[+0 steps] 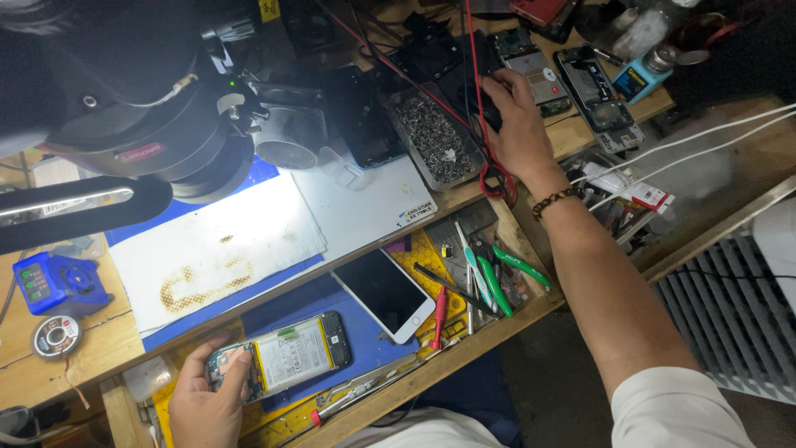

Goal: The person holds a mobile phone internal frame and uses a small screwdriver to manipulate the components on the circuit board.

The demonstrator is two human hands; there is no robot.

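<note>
Fingers of the left hand (207, 398), at seven o'clock, curl around an opened phone (282, 358), thumb pressed on its exposed circuit end; its flat pale battery faces up on the blue mat (282, 309). At one o'clock the right hand (518, 120) closes over a small black object I cannot identify, beside a metal tray (435, 137) of gritty grey screws.

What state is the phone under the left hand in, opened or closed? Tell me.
Opened. The phone lies back cover off, its pale battery and circuit board exposed, the left hand gripping its end.
</note>
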